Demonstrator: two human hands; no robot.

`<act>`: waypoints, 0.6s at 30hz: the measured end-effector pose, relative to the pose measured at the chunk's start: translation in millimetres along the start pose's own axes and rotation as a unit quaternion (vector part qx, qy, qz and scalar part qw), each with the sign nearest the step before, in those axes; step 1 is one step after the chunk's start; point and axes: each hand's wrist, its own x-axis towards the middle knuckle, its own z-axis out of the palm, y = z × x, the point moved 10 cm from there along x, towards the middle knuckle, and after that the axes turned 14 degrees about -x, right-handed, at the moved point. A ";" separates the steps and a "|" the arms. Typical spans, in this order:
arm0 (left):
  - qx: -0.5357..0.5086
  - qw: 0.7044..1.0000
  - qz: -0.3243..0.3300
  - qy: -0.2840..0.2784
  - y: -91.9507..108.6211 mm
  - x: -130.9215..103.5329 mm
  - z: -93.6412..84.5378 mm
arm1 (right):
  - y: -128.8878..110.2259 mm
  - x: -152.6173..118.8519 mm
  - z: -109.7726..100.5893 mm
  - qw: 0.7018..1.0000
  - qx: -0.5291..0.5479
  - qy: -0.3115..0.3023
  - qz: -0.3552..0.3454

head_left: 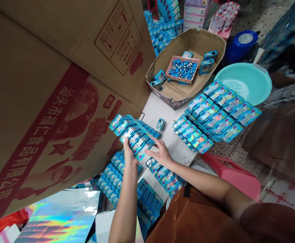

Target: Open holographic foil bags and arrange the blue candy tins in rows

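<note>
A display tray of small blue boxes with shiny fronts point(134, 135) is tilted above the white table. My left hand point(129, 155) is closed on its near lower side, the thumb lying over the boxes. At the tray's right end is my right hand point(162, 154), thumb and fingers spread apart, fingertips against the edge. Some of its fingers are hidden. Just beyond the tray, a single small blue box point(161, 124) rests on the table point(160, 104). Below my right hand lies another row of blue boxes point(165, 177).
Large brown carton point(86, 84) walls off the left. Filled blue trays point(213, 114) sit at the table's right edge. Behind is a cut-down cardboard box point(172, 96) with a pink tray point(191, 79) of small blue-and-silver pieces. A turquoise basin point(260, 81) and pink stool point(241, 180) are at right.
</note>
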 end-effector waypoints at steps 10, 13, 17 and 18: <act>-0.035 0.981 -0.176 -0.071 -130.2 -113.9 84.1 | 38.0 -108.1 -160.5 0.983 0.041 0.181 0.020; -0.033 0.983 -0.174 -0.048 -165.4 -126.0 92.1 | 79.9 -130.0 -189.3 0.954 0.124 0.256 0.097; -0.039 0.987 -0.155 -0.023 -190.1 -135.5 102.8 | 104.2 -141.0 -209.8 0.928 0.166 0.299 0.146; -0.041 0.988 -0.149 -0.014 -193.4 -136.9 104.8 | 104.4 -140.4 -213.5 0.929 0.164 0.300 0.143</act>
